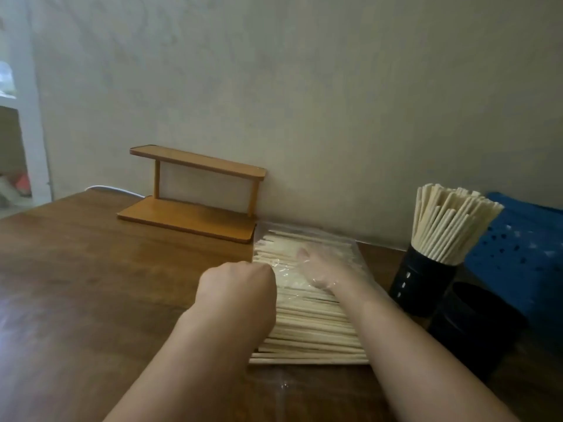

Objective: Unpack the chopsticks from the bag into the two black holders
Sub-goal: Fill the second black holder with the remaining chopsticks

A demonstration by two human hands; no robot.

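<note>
A plain grey wall is backing a brown wooden table (91,269). The bag (307,303) of chopsticks (310,327) is lying flat under both hands. The left hand (240,287) is curling over the bag's left edge, apparently pinching the film; the right hand (320,269) is reaching inside it, its fingers blurred, so its grip cannot be told. The sticks look light, stiff and smooth (likely to slide apart), best gathered as a bundle around the middle. Right of the right hand are standing a filled holder (423,278) and an empty holder (475,327). No writing is readable.
</note>
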